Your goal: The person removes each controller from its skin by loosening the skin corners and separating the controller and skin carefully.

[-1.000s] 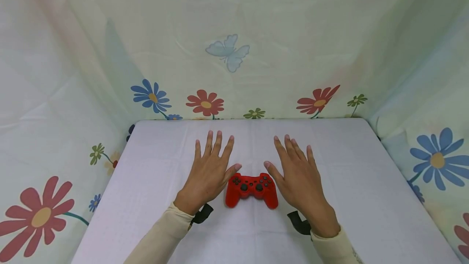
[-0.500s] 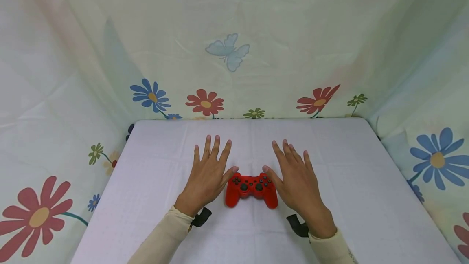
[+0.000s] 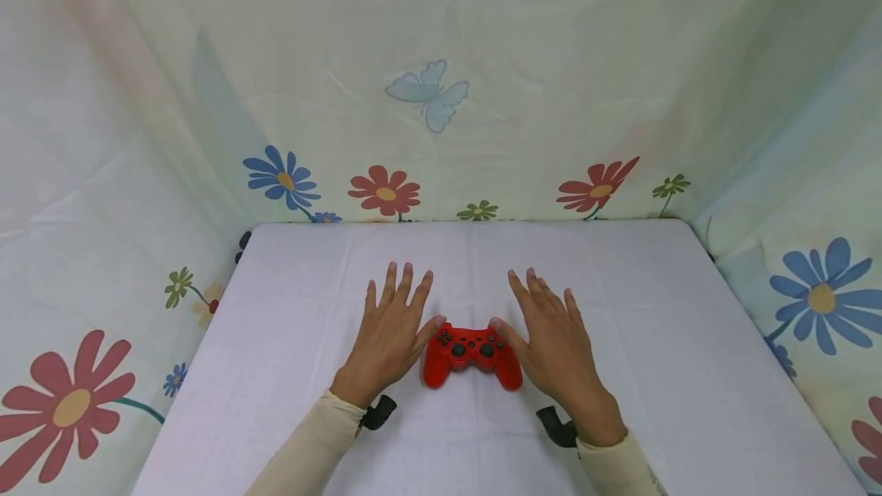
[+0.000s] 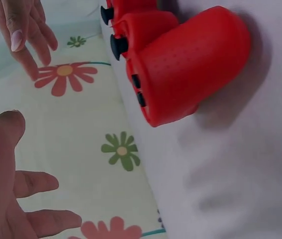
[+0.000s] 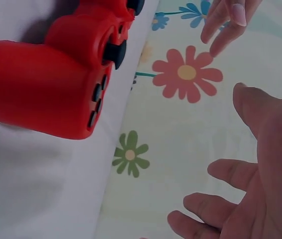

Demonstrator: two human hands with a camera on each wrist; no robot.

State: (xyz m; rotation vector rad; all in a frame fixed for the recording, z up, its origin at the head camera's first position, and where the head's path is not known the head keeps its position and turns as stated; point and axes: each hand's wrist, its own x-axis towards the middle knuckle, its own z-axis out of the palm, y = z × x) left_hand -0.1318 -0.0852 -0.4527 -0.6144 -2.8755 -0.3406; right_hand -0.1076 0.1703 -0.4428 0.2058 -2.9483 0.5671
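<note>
Around you hangs a pale green-white fabric backdrop printed with large flowers and a butterfly (image 3: 551, 60). In front of you is a broad, flat table covered in smooth white cloth (image 3: 689, 366); no container shows on it in any view, so nothing is held inside one.

Your left hand (image 3: 389, 339) is wide, fingers straight and spread; your right hand (image 3: 558, 347) is also wide, fingers straight but closer together. Both are raised above the cloth, and neither holds anything.

The red, two-handled game controller (image 3: 472, 360) lies between them near the middle of the table, black thumbsticks upward. From the head, your thumbs overlap its upper corners, but the wrist views show both hands apart from it. As I judge it, handling is not under way: the controller rests flat and ungripped. Whether your hold on it is yet to come or already finished, I cannot tell.

Smaller is the black, curved wrist piece (image 3: 379, 412) beside your left cuff.
</note>
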